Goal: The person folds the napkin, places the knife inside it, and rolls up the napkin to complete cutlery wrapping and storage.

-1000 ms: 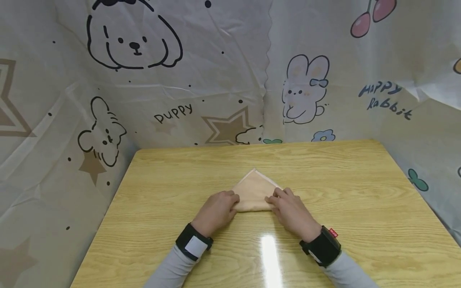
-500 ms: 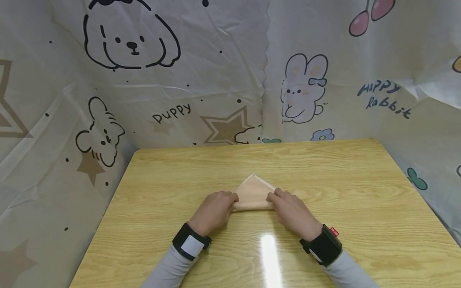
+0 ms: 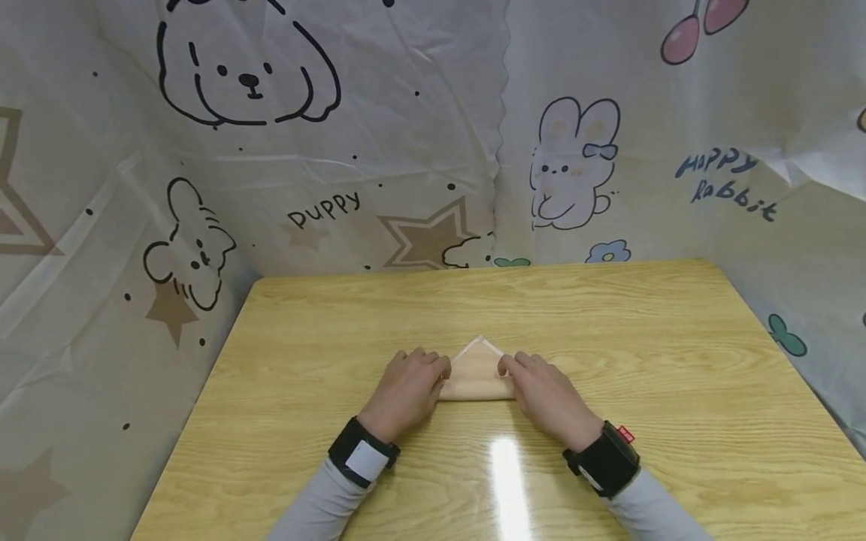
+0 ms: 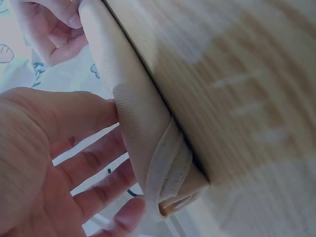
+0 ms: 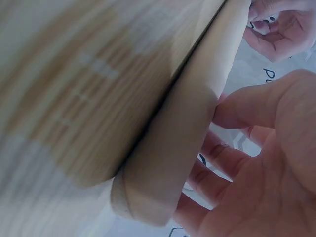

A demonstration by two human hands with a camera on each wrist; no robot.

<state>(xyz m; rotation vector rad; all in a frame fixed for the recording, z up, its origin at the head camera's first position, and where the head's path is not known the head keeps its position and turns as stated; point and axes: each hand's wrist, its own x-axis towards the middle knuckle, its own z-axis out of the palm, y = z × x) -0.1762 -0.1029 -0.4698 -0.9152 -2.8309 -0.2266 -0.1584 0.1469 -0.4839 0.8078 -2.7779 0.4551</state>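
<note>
A peach-beige cloth (image 3: 473, 372) lies on the wooden table, its near part wound into a roll and its far part a flat triangle with a pale trimmed edge. At the roll's left end my left hand (image 3: 407, 389) holds it, thumb tip against the near side and fingers over the far side. My right hand (image 3: 546, 392) holds the right end the same way. Layered hem folds show at the end of the rolled cloth (image 4: 133, 108) in the left wrist view. In the right wrist view the rolled cloth (image 5: 173, 133) looks smooth, resting along the table.
The wooden table (image 3: 325, 323) has rounded far corners, with a light reflection (image 3: 509, 488) near its front. Printed sheets (image 3: 419, 135) with cartoon animals stand behind it and at both sides. Black bands (image 3: 604, 460) circle both wrists.
The roll has thickened, and the cloth's flat triangle has become shorter, its tip now closer to the hands. Both hands stay at the roll's ends with small shifts of the fingers.
</note>
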